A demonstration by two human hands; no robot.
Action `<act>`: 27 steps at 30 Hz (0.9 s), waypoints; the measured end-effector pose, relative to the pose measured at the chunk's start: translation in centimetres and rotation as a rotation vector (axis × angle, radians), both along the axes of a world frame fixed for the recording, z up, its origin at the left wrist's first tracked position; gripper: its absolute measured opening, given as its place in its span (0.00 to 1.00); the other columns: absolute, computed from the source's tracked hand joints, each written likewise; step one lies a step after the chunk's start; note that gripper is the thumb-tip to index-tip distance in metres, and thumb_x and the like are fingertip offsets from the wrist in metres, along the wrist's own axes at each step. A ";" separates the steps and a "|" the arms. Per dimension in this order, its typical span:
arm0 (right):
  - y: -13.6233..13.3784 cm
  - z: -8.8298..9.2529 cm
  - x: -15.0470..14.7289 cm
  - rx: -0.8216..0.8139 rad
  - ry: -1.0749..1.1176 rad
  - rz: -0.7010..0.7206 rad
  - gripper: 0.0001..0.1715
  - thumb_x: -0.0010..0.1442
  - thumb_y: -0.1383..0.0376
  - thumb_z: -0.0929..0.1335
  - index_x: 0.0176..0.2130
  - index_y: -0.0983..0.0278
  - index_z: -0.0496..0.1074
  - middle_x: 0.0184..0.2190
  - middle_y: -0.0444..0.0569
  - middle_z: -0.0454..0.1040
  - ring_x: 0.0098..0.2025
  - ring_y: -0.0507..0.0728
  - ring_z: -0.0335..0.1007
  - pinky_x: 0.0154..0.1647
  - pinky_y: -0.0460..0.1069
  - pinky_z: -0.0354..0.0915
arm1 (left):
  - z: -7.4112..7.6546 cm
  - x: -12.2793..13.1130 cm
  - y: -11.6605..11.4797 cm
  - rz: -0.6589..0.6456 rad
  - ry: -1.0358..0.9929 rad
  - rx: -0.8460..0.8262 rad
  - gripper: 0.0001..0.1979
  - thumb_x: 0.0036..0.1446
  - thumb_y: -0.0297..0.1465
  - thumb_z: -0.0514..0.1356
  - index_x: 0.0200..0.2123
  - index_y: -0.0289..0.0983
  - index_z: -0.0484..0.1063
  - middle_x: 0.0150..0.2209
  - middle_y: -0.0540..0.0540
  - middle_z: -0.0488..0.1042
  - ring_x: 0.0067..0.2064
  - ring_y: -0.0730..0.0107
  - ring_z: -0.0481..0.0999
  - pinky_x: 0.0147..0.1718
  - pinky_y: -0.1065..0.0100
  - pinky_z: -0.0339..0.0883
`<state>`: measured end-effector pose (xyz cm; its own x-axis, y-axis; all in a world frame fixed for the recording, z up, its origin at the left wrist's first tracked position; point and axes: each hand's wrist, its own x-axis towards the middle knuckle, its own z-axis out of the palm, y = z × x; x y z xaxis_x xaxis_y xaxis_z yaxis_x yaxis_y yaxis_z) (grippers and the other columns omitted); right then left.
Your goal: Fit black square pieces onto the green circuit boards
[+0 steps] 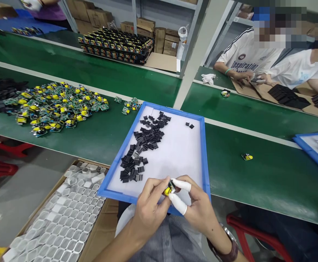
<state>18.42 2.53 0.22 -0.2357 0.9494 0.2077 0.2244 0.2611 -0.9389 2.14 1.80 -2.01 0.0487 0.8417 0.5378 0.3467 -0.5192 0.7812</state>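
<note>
View: the head camera, looking down over the near edge of the green desk [257,174].
Left hand: your left hand [148,207] is closed, thumb and fingertips pinching one small yellow part [169,188].
Right hand: your right hand [199,207] grips the same part from the other side. It wears two white finger cots [182,185], and there is one watch [230,243] on the wrist.
Part's place: it is held between both hands, above the near rim of the blue tray [112,165].
Tray contents: one long heap of black pieces [144,145], too many for you to count, lies along the tray's left half. Two stray black pieces [189,125] lie apart near the far right corner.
Desk, left: one big pile of circuit boards [55,107] with yellow parts, uncountable, and a few loose boards [128,105] just beyond the tray.
Desk, right: two single yellow-topped boards, one [247,157] near the tray and one [225,93] farther off. A second blue tray [315,151] sits at the edge of the picture.
Below the desk: one cardboard box of white housings [68,214], set in rows.
Others: two co-workers [246,54] sit at the far right, their hands on dark pieces.
</note>
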 end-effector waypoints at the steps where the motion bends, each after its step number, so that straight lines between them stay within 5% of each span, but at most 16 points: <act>1: 0.0 0.0 0.0 0.012 0.006 -0.015 0.27 0.62 0.75 0.71 0.57 0.52 0.73 0.39 0.46 0.72 0.40 0.56 0.70 0.42 0.52 0.68 | 0.0 0.0 0.0 -0.004 -0.005 0.005 0.32 0.59 0.13 0.61 0.64 0.41 0.68 0.44 0.46 0.70 0.44 0.71 0.77 0.42 0.71 0.75; 4: 0.1 0.1 0.5 -0.053 0.089 0.005 0.25 0.62 0.73 0.72 0.56 0.52 0.75 0.40 0.46 0.73 0.40 0.56 0.71 0.43 0.52 0.68 | 0.2 -0.2 0.0 -0.024 -0.017 -0.006 0.31 0.60 0.14 0.61 0.64 0.41 0.69 0.43 0.46 0.70 0.43 0.71 0.76 0.42 0.70 0.74; 8: 0.9 -0.2 1.8 -0.409 0.318 0.138 0.13 0.65 0.64 0.73 0.50 0.56 0.81 0.36 0.47 0.77 0.39 0.57 0.74 0.45 0.52 0.70 | 0.8 -0.6 0.2 -0.105 -0.029 -0.080 0.29 0.60 0.16 0.62 0.63 0.41 0.69 0.41 0.47 0.70 0.41 0.71 0.75 0.41 0.69 0.74; 12: 1.3 -1.1 2.4 -0.627 0.506 0.033 0.09 0.59 0.63 0.78 0.42 0.59 0.84 0.24 0.44 0.78 0.29 0.53 0.74 0.38 0.49 0.72 | 1.4 -0.8 0.4 -0.215 -0.033 -0.223 0.26 0.60 0.17 0.63 0.60 0.41 0.70 0.43 0.47 0.71 0.41 0.72 0.76 0.43 0.69 0.74; 20: 1.2 -0.2 1.7 -0.789 0.587 0.001 0.14 0.51 0.57 0.81 0.33 0.64 0.82 0.22 0.44 0.77 0.21 0.51 0.69 0.24 0.46 0.71 | 1.1 -0.6 0.0 -0.249 -0.102 -0.226 0.25 0.61 0.19 0.64 0.59 0.42 0.71 0.43 0.46 0.74 0.42 0.70 0.78 0.41 0.67 0.76; 27: 0.7 0.4 0.9 -0.771 0.623 -0.078 0.15 0.50 0.59 0.81 0.32 0.64 0.80 0.24 0.44 0.78 0.22 0.51 0.71 0.25 0.46 0.71 | 1.7 -1.1 0.3 -0.294 -0.174 -0.311 0.23 0.61 0.21 0.65 0.58 0.43 0.73 0.45 0.44 0.74 0.43 0.68 0.79 0.42 0.66 0.79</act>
